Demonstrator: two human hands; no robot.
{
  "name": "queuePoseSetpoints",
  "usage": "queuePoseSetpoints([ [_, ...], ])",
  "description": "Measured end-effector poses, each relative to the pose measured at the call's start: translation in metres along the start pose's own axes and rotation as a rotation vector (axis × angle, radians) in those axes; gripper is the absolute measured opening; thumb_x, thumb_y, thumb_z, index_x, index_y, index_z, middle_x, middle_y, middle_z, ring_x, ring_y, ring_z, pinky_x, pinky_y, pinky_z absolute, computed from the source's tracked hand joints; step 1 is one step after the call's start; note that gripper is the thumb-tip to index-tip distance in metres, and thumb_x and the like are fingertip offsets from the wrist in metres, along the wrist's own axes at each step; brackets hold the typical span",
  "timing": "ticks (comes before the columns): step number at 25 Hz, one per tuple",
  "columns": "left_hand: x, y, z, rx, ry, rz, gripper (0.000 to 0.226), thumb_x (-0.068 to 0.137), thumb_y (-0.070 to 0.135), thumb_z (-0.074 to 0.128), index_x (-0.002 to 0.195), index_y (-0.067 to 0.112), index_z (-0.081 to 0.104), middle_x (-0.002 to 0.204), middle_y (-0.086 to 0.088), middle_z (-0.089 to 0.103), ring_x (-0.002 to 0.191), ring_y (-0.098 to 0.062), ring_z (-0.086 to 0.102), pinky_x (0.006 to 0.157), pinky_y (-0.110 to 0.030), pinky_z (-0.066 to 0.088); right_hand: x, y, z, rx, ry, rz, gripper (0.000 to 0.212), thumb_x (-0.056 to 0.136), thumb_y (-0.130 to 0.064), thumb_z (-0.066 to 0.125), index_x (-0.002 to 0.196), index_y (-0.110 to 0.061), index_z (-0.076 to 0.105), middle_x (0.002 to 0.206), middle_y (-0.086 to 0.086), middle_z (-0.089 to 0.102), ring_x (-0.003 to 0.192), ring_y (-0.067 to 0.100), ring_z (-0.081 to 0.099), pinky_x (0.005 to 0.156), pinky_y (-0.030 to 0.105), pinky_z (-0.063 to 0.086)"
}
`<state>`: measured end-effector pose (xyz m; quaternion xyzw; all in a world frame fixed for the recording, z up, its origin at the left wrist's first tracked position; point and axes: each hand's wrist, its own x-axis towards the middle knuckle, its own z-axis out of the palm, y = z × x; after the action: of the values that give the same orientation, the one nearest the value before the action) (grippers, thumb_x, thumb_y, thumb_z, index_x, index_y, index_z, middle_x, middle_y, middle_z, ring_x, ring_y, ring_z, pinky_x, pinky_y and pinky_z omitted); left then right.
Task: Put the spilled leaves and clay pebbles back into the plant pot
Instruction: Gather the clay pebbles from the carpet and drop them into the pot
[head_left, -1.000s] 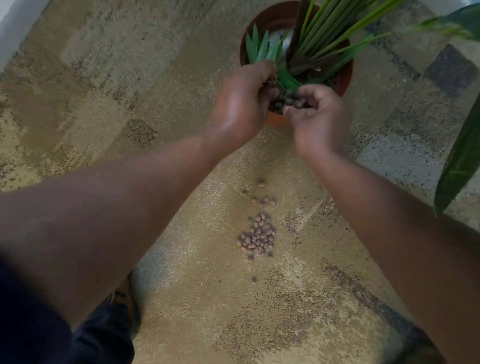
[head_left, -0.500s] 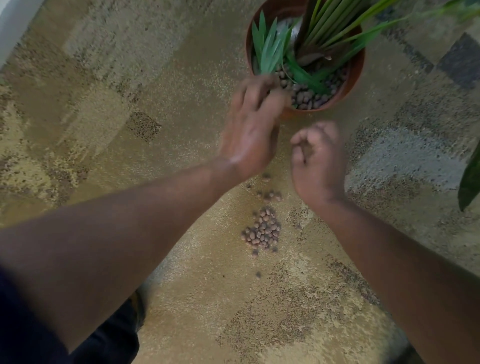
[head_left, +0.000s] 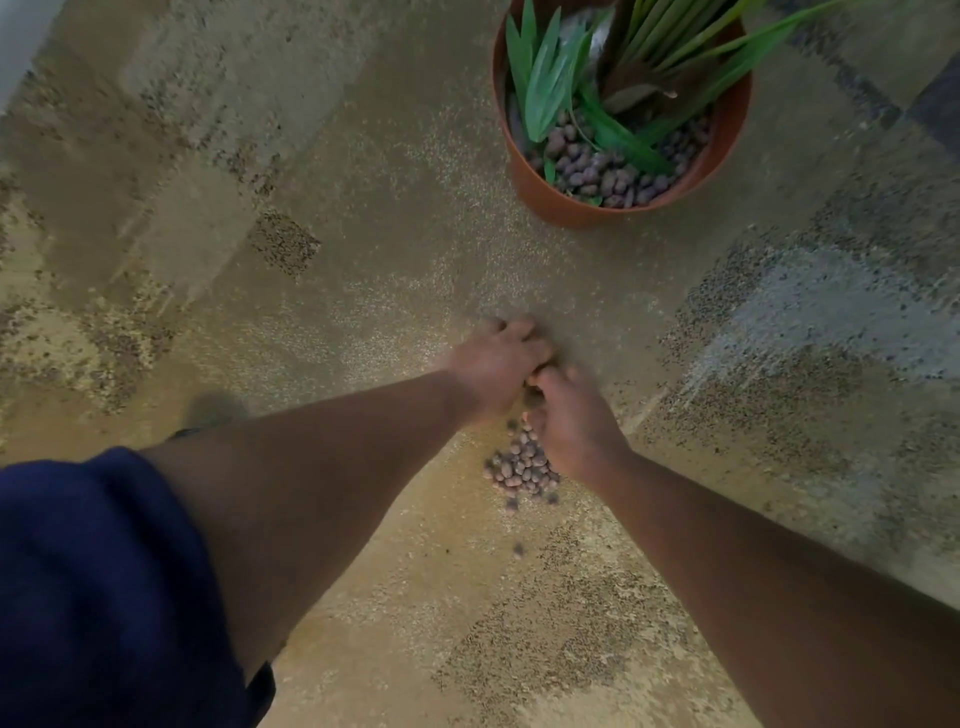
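On the carpet, left hand and right hand meet, fingers curled at the far edge of the clay pebbles; whether either grips any, cannot tell. Small, round, brown; likely light, hard, prone to rolling, so best scooped from both sides. Plant pot stands well apart, up right.

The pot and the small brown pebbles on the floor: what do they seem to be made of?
The pot looks like plastic: thin, smooth terracotta-coloured wall, even colour; fired clay cannot be ruled out. The pebbles look like baked clay: rounded, matte, reddish-brown, uneven sizes. The floor looks like short-pile carpet, speckled and mottled tan.
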<state>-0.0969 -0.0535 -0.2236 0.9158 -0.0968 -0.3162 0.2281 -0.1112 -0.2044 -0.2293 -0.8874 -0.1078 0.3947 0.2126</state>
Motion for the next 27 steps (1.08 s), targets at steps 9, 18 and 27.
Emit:
queuePoseSetpoints([
  [9,-0.010,0.004,0.010,0.022,-0.071,0.025,0.037,0.096,0.013,0.057,0.131,0.026,0.057,0.135,-0.002,0.047,0.111,-0.027,0.050,0.086,-0.037,0.047,-0.005,0.000,0.007,-0.064,0.081,0.030,0.014,0.098,-0.014,0.059,0.107,-0.013,0.070,0.107,0.006,0.059,0.084,0.018,0.058,0.074,0.029,0.055],
  [18,-0.014,0.004,0.018,0.019,-0.094,0.083,0.033,0.094,0.023,0.051,0.124,0.022,0.064,0.143,-0.001,0.046,0.121,-0.026,0.051,0.100,-0.041,0.053,-0.006,0.020,-0.006,0.017,0.078,0.173,0.015,0.093,-0.014,0.066,0.080,-0.016,0.059,0.087,0.002,0.062,0.072,0.018,0.064,0.053,0.024,0.053],
  [27,-0.013,0.002,0.030,-0.158,-0.007,-0.037,0.025,0.089,0.000,0.067,0.109,0.016,0.070,0.116,0.006,0.054,0.099,-0.013,0.062,0.080,-0.022,0.057,-0.018,0.030,-0.012,-0.105,0.054,0.065,0.018,0.087,-0.002,0.068,0.085,-0.014,0.055,0.100,0.003,0.053,0.074,0.010,0.052,0.062,0.018,0.050],
])
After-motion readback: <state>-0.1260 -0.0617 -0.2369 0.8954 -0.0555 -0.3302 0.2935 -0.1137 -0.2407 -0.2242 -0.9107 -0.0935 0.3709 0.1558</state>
